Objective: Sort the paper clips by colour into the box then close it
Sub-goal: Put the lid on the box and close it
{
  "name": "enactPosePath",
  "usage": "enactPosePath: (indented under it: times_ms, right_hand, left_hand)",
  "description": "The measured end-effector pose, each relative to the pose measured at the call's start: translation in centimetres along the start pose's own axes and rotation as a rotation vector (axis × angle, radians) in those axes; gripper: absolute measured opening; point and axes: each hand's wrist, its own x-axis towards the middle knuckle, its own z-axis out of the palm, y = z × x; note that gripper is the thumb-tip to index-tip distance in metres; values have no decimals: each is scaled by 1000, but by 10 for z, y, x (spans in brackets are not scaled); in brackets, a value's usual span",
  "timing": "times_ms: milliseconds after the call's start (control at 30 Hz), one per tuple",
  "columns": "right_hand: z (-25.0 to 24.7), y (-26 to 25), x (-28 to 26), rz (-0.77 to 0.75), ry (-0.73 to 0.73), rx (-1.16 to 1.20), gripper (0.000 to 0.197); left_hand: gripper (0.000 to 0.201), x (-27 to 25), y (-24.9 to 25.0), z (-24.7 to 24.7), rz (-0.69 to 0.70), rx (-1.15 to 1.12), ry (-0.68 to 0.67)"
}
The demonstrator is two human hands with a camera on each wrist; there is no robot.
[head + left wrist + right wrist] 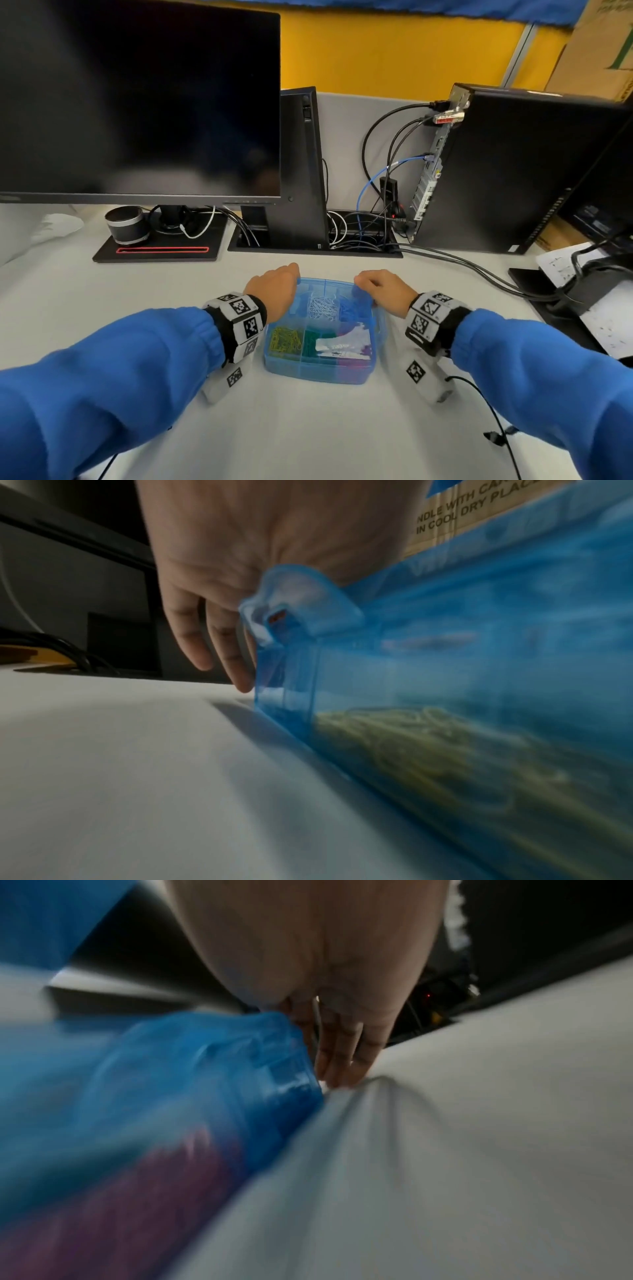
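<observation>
Fingers (236, 666) of the left hand (274, 289) point down along the far-left corner of the translucent blue box (320, 371), held straight and close together, the tips near the white desk (308, 428); the palm lies over the rim just above the box's small blue latch tab (301, 607). On the other side, the right hand (385, 289) mirrors it: its fingers (342, 1056) run down the far-right corner, pressed together and reaching to the desk, though that wrist view is badly blurred and I cannot tell how firmly they bear on the plastic. Neither hand visibly curls round anything.

Between the two hands the box sits flat on the desk, and whether a lid covers it I cannot tell. Its compartments show silver paper clips (320, 306) and blue paper clips (352, 308) at the back, yellow paper clips (284, 341) and green paper clips (310, 342) in front, with purple ones (113, 1199) at the front right under a scrap of white paper (342, 344).

Blue sleeves and marker-patterned wristbands (241, 320) lead back from the hands. Beyond the box stand a dark monitor (137, 99), a black computer tower (507, 164) and a tangle of cables (376, 192).
</observation>
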Motion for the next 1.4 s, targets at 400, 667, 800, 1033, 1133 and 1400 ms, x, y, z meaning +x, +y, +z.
enactPosePath:
  times_ms: [400, 667, 800, 1033, 1133, 1400]
  right_hand:
    - [6, -2, -3, -107, 234, -116, 20]
    - [-6, -41, -18, -239, -18, -869, 34]
    - [-4, -67, -69, -447, -192, -718, 68]
    - [29, -22, -97, -707, -105, -985, 55]
    - [26, -11, -97, -832, -77, -990, 61]
    - [17, 10, -94, -875, -167, -956, 49]
  left_hand:
    - [48, -4, 7, 1, 244, -28, 152]
    - [53, -6, 8, -9, 325, 331, 79]
    - [56, -11, 11, -6, 340, 410, 142]
    - [51, -13, 13, -3, 314, 393, 165]
    - [49, -15, 14, -2, 306, 375, 179]
    - [40, -13, 9, 1, 325, 299, 219]
